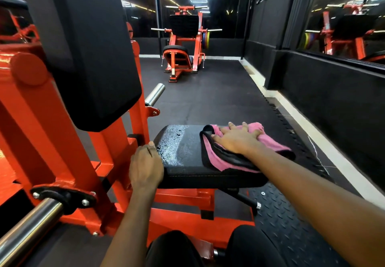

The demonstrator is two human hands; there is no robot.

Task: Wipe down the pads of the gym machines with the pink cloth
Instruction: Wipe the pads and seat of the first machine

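Right hand [237,139]: flat, fingers spread, pressing the pink cloth [218,162] onto the right half of the seat pad [187,154].
Left hand [145,166]: braced at the seat's near left corner, thumb up along the edge. Fingers tucked out of sight, so cannot tell whether it grips or only leans.

Risks, as I judge them:
- Cloth is bunched and folded. It may slide under the palm and skip patches.
- Water drops [166,141] sit on the left strip. A hard sweep could push them over the edge onto the orange frame [62,120].
- Left hand covers the corner, so that spot could get missed.

Hard to see:
- Pad surface under the cloth.
- Top of the back pad [89,47], cut off. Wiped or not, cannot tell.
- Far machine [183,43], pads too small to judge.
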